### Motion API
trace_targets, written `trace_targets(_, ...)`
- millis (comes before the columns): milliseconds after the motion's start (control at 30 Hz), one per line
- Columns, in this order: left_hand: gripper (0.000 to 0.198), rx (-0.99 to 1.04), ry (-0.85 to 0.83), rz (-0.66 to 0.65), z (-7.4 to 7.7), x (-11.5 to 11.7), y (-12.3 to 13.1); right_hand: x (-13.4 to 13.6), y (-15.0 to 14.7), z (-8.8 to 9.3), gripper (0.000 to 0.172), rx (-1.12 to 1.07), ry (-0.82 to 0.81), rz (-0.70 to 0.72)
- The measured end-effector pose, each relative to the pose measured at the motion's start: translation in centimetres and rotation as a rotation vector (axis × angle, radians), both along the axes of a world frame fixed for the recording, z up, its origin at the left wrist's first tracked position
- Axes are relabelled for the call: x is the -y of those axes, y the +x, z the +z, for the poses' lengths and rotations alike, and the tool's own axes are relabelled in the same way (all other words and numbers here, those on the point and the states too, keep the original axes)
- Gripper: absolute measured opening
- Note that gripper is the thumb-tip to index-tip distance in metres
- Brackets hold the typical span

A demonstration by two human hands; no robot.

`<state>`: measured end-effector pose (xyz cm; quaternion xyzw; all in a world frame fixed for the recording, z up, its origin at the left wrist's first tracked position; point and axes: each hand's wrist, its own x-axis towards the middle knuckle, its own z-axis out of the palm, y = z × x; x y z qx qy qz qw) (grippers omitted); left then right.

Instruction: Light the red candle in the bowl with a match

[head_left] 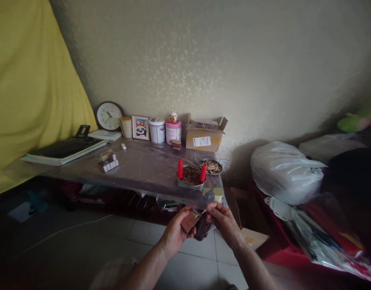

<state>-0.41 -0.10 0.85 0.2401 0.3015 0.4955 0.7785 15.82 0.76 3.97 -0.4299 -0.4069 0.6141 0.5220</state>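
My left hand point(177, 229) is closed around a brown matchbox point(189, 221), whose tray is partly slid out and shows several matches inside. Just to the right, my right hand point(220, 217) pinches a single match point(204, 211) between thumb and fingertips, close to the box's opened end. Beyond both hands, on the table, stands a metal tin point(190, 186) with dark contents and two red candles, one being the left candle point(180, 168) and the other the right candle point(203, 173). A round tin of matchsticks point(212, 166) sits behind it.
Several small matchboxes point(109, 163) lie bundled on the table point(143, 169) to the left. Along the wall are a clock point(109, 116), a framed panda picture point(141, 128), canisters and a cardboard box point(203, 139). White plastic bags point(284, 171) are piled at the right.
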Motion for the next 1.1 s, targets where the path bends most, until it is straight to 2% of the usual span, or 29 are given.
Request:
trace_targets(167, 0.025, -0.032, 0.025, 0.056, 0.4, -0.1, -0.1, 0.0, 0.0, 0.0, 0.030, -0.014, -0.020, -0.025)
trace_targets(333, 0.021, -0.058, 0.013, 0.115, 0.4, -0.2, 0.0, 0.0, -0.4, -0.1, 0.036, 0.029, -0.006, -0.063)
trace_targets(433, 0.020, -0.067, -0.014, 0.159, 0.3, -0.4, -0.1, 0.3, -0.7, -0.4, 0.035, 0.206, 0.149, -0.051)
trace_targets(600, 0.019, -0.036, 0.006, 0.230, -0.1, -0.6, 0.0, 1.5, -1.6, -0.6, 0.026, 0.806, 0.528, 0.049)
trace_targets(667, 0.019, -0.018, 0.037, 0.239, -0.2, -0.7, 0.1, 1.9, -2.2, -0.9, 0.030, 0.938, 0.637, 0.053)
trace_targets(867, 0.018, -0.053, 0.108, 0.258, -0.5, -0.6, 0.2, 2.3, -3.1, -2.2, 0.048, 1.052, 0.781, -0.038)
trace_targets(1100, 0.011, -0.125, 0.168, 0.298, -0.7, -0.3, 0.4, 2.5, -3.3, -2.0, 0.037, 1.029, 0.800, 0.001)
